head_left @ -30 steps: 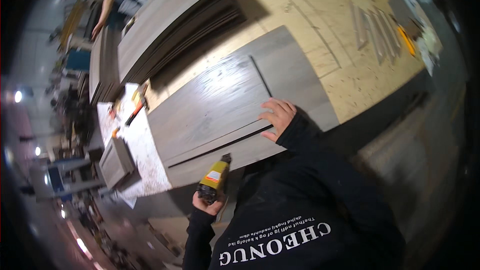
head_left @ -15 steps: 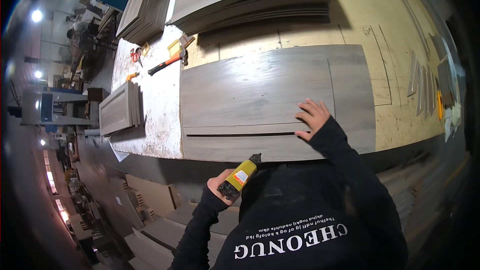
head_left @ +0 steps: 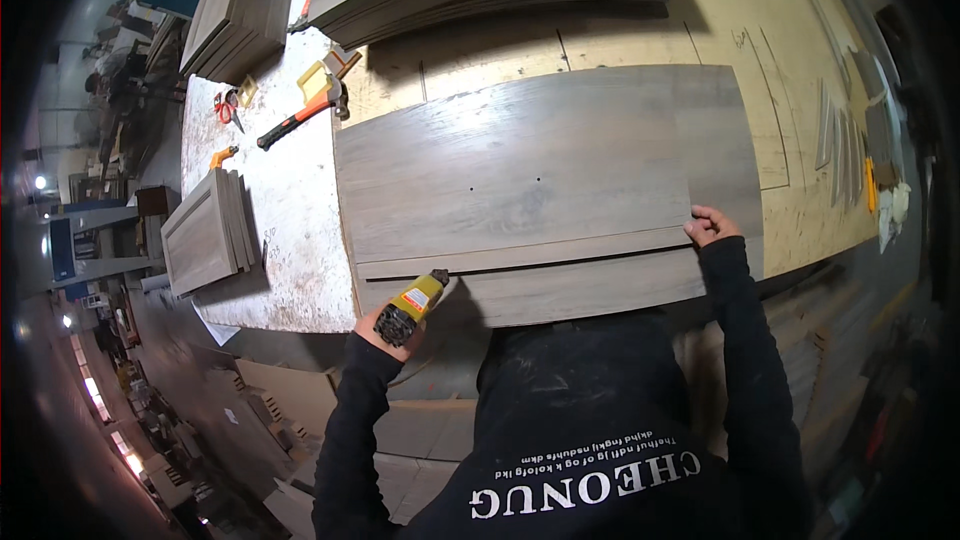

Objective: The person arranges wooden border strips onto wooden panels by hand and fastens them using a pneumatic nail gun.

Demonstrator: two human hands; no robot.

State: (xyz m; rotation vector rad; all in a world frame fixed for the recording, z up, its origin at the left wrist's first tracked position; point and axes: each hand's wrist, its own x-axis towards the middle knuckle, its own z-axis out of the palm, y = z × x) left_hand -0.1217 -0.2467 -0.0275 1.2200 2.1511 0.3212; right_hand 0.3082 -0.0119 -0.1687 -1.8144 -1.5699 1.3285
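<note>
My left hand [head_left: 400, 332] is closed round a yellow-and-black nail gun [head_left: 413, 302]. Its black nose is over the dark gap along the near edge of a grey wood-grain panel [head_left: 520, 150], towards the left end. That panel lies flat on a second, similar board [head_left: 600, 288], which shows along the near side and at the right. Two small dark holes mark the upper panel's middle. At its near right corner, my right hand [head_left: 713, 228] has its fingers curled on the edge; the fingertips are partly hidden.
Tall stacks of grey panels [head_left: 520, 0] stand at the back, with smaller framed doors [head_left: 212, 230] at left. A hammer [head_left: 300, 118], red-handled scissors [head_left: 228, 110] and an orange tool [head_left: 222, 156] lie on the white tabletop. Thin strips [head_left: 838, 145] and a yellow cutter [head_left: 870, 185] are at right.
My left hand has carried the nail gun left and up over the panel's near edge. My right hand has moved right, its spread fingers now curled at the panel's corner.
</note>
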